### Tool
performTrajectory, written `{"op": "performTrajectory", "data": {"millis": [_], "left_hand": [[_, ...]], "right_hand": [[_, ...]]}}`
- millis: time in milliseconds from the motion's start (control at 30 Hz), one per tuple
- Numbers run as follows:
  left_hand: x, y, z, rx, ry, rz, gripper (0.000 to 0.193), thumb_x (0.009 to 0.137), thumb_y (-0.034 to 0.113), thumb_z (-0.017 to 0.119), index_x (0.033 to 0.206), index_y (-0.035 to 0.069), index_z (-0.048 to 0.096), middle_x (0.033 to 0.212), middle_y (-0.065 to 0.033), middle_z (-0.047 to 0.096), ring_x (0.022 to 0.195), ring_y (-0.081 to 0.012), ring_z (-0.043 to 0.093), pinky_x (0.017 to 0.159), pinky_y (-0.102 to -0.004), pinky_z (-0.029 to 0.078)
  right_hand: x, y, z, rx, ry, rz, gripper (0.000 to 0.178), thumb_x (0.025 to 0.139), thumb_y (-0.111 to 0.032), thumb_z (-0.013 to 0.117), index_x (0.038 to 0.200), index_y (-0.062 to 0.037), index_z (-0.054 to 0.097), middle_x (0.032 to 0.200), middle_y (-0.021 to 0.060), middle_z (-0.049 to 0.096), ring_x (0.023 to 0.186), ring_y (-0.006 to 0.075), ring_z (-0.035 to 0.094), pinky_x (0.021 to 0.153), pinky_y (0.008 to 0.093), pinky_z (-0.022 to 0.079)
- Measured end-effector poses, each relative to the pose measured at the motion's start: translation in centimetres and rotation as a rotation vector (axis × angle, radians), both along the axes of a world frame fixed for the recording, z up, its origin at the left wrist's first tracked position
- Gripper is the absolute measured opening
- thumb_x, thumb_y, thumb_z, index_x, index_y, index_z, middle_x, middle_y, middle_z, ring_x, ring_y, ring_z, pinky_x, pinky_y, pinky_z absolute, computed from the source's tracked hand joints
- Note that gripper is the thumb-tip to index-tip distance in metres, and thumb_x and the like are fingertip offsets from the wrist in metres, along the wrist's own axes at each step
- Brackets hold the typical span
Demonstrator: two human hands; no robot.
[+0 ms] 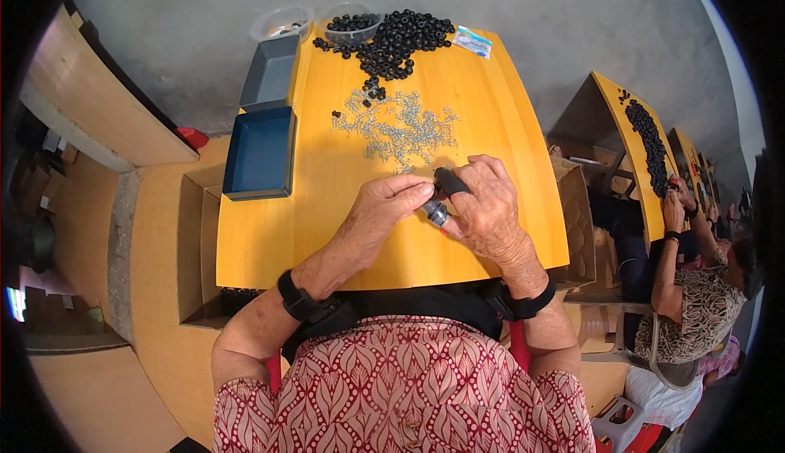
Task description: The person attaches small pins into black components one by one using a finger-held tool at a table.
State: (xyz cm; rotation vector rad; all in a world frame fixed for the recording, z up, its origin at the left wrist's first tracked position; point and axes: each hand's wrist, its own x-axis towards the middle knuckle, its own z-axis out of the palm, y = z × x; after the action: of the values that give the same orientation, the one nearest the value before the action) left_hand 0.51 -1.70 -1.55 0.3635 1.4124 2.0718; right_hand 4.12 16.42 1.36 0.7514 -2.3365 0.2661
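My right hand (491,212) is wrapped round a dark hand tool with a thick black rounded part (451,181) and a grey-and-black cylinder (437,213); its exact kind I cannot make out. Beside it my left hand (378,212) pinches thumb and forefinger together at the tool's left side. Whatever lies between those fingertips is too small or hidden to name. Just beyond both hands, many small silvery metal pieces (401,130) lie scattered on the yellow table (319,244). Farther back spreads a heap of black ring-shaped parts (401,40).
Two dark trays, one grey (270,73) and one blue (260,154), stand along the left edge. Clear plastic bowls (353,34) and a small packet (473,42) sit at the back. Cardboard boxes (200,240) flank the table. To the right, another person (695,289) works at a similar table.
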Motion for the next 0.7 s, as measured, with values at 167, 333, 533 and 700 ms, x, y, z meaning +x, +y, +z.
{"op": "performTrajectory", "data": {"millis": [167,333,533,700], "left_hand": [[-0.5,-0.9,1.2,-0.157,0.137,-0.086,0.029,0.093,0.024,0.059,0.109,0.001,0.065,0.096,-0.0005,0.063,0.091,-0.0075,0.054,0.082,-0.0233,0.043],[-0.4,-0.8,0.6,-0.214,0.222,-0.054,0.026,0.091,0.019,0.060,0.101,-0.004,0.067,0.088,-0.0009,0.064,0.082,-0.0077,0.055,0.075,-0.0237,0.044],[0.3,-0.6,0.0,-0.163,0.165,-0.037,0.022,0.089,0.016,0.062,0.100,-0.003,0.067,0.087,-0.0002,0.064,0.082,-0.0071,0.055,0.076,-0.0227,0.044],[0.3,-0.5,-0.7,-0.133,0.125,-0.024,0.022,0.089,0.015,0.063,0.103,-0.002,0.067,0.090,0.0000,0.064,0.086,-0.0068,0.055,0.079,-0.0226,0.043]], "right_hand": [[0.0,0.5,-0.5,-0.022,-0.030,0.036,0.026,0.064,-0.019,0.077,0.071,-0.0020,0.059,0.084,0.0140,0.056,0.083,0.0336,0.058,0.082,0.0477,0.048],[0.1,0.3,-0.4,0.003,-0.069,0.076,0.027,0.060,-0.018,0.077,0.071,-0.0015,0.058,0.080,0.0145,0.054,0.083,0.0350,0.058,0.081,0.0464,0.049],[0.3,0.8,-0.9,0.033,-0.101,0.134,0.029,0.056,-0.018,0.076,0.071,-0.0008,0.059,0.079,0.0142,0.052,0.082,0.0349,0.058,0.080,0.0457,0.049],[0.3,0.1,-1.2,0.023,-0.053,0.097,0.027,0.056,-0.018,0.076,0.070,-0.0015,0.059,0.077,0.0127,0.051,0.080,0.0326,0.058,0.075,0.0428,0.051]]}}
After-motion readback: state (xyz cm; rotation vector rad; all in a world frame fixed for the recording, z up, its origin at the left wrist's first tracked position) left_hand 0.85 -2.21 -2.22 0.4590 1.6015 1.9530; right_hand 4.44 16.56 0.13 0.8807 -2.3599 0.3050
